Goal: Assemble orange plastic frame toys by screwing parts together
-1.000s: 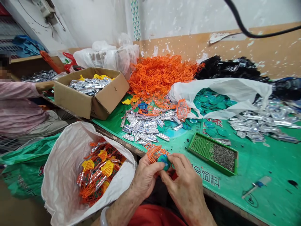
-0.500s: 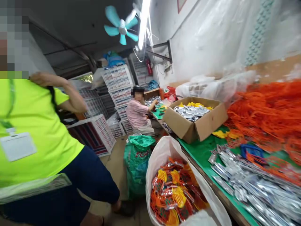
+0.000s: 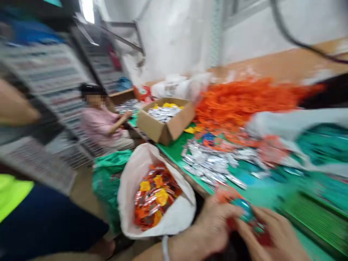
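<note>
Two hands, left hand [image 3: 214, 224] and right hand [image 3: 274, 235]: fingers [image 3: 268, 221] curled nearly closed, both gripping one teal piece [image 3: 244, 210], with one orange frame [image 3: 225, 195] just beside it.

The plastic piece [image 3: 244, 209] is of teal colour, and the lattice frames [image 3: 239, 103] on the table are bright orange. The foil strips [image 3: 209, 163] are silver, the sack [image 3: 144, 221] is white, and the co-worker's shirt [image 3: 99, 127] is pink.
</note>
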Motion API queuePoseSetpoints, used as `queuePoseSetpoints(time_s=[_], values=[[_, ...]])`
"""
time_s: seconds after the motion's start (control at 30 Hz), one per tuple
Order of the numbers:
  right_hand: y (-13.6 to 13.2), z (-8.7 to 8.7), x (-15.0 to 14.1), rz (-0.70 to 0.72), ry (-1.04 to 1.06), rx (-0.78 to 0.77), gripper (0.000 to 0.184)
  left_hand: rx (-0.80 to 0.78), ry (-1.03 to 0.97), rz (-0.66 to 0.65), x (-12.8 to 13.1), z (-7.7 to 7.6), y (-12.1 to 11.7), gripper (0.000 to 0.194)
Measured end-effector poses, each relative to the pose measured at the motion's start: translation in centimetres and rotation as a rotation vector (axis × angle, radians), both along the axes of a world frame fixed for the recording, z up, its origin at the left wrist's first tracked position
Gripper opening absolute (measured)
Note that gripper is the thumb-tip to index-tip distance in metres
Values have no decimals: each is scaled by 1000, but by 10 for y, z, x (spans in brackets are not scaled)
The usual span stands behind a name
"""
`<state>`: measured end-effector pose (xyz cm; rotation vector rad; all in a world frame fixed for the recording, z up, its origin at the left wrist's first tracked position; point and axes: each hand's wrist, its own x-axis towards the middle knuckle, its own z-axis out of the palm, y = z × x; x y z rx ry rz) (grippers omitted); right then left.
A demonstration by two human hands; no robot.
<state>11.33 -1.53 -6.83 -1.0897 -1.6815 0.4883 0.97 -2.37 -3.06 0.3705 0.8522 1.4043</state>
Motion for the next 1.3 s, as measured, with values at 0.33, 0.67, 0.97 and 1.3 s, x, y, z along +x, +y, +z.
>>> queuePoseSetpoints(time_s=[0.33,0.67,0.97,1.3], values=[[-26,10,-14,-67,-27,-107,30,-100,106,-80,-18,-2,-3,24],[-29,12,-15,-72,-83,-88,35,-133,182,-90,-21,0,1,30],[-32,18,-6,-14,-151,-89,45,-88,238,-170,-24,4,7,29],[-20,44,69,-292,-131,-22,20,-132,233,-214,-27,13,12,34]])
